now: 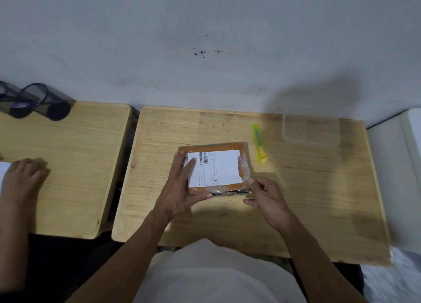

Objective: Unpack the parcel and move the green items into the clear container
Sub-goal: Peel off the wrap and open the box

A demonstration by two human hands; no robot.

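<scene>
Lying flat near the middle of the wooden table [296, 211], the parcel [216, 168] is a small brown box wrapped in clear tape, with a white shipping label facing up. Its long side runs left to right, and the label's print reads sideways. It looks light and fairly stiff, and the glossy tape probably makes it slippery, so the edges and corners are the safest places to hold it. The left hand [182, 189] steadies it, fingers spread straight across the label's left end and thumb along the near edge. The right hand [266, 195] pinches at loose tape on the near right corner, apparently to peel it.

Just right of the parcel lies a green and yellow box cutter [259, 143], pointing away from the person. Beyond it, at the far right corner, sits the clear container [311, 129]. Another person's hand [22, 177] rests on the neighbouring table.
</scene>
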